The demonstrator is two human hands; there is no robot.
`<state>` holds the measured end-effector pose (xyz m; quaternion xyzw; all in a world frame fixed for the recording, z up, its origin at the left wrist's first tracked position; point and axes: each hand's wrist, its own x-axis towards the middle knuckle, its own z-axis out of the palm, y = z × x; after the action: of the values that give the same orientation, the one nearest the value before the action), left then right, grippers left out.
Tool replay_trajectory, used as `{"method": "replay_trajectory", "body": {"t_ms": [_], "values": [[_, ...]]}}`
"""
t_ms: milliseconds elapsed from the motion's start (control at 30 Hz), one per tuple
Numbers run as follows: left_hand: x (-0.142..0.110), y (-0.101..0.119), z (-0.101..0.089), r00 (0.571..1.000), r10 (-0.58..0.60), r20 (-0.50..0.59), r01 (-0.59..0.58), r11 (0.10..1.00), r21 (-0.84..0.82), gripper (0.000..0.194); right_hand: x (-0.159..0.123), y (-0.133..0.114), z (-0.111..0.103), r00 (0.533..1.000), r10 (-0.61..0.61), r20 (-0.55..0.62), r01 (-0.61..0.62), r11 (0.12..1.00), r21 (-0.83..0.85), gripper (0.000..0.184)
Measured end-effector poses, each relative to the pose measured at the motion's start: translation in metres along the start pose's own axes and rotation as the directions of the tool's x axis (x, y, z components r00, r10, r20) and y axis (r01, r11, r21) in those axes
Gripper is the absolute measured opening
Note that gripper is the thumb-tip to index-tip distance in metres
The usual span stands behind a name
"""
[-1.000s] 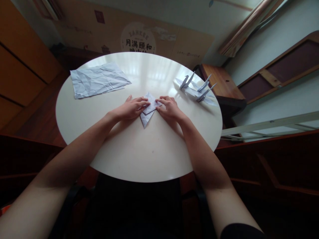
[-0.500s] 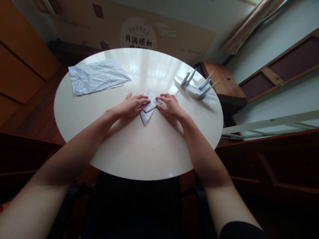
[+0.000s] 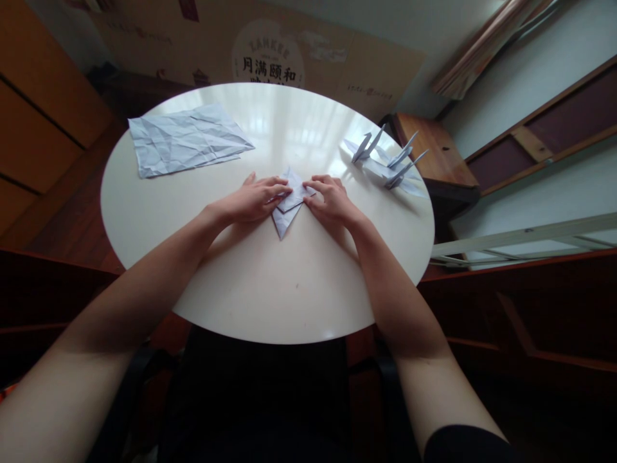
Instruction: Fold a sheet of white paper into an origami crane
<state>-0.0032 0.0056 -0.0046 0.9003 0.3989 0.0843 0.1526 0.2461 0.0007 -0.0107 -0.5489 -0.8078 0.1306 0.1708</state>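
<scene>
A small piece of folded white paper (image 3: pixel 289 204) lies on the table between my hands, diamond-shaped, with one point towards me and a layered flap across its middle. My left hand (image 3: pixel 258 198) grips its left side, fingertips pressing on the flap's edge. On the opposite side, my right hand (image 3: pixel 328 198) holds the right corner between thumb and fingers. Parts of both side edges are hidden under the fingers. Several folded paper cranes (image 3: pixel 388 164) stand close together at the table's right. Creased white sheets (image 3: pixel 187 141) lie flat at the far left.
The round white table (image 3: pixel 270 296) has its near edge just in front of my lap. A wooden cabinet (image 3: pixel 434 151) stands beyond its right edge. Behind the table is a large brown cardboard panel (image 3: pixel 347 51) with printed characters.
The view has tilted slightly, so the table sits a little higher in the picture. Both hands keep their hold on the folded paper, with hardly any visible movement.
</scene>
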Motion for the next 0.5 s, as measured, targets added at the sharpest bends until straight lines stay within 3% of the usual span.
{"method": "replay_trajectory", "body": {"t_ms": [500], "values": [[-0.0018,0.0025,-0.0023,1.000,0.016,-0.002,-0.016,1.000,0.005,0.042,0.0022,0.0068,0.0056,0.998,-0.035,-0.048,0.036,0.999,0.030,0.049]]}}
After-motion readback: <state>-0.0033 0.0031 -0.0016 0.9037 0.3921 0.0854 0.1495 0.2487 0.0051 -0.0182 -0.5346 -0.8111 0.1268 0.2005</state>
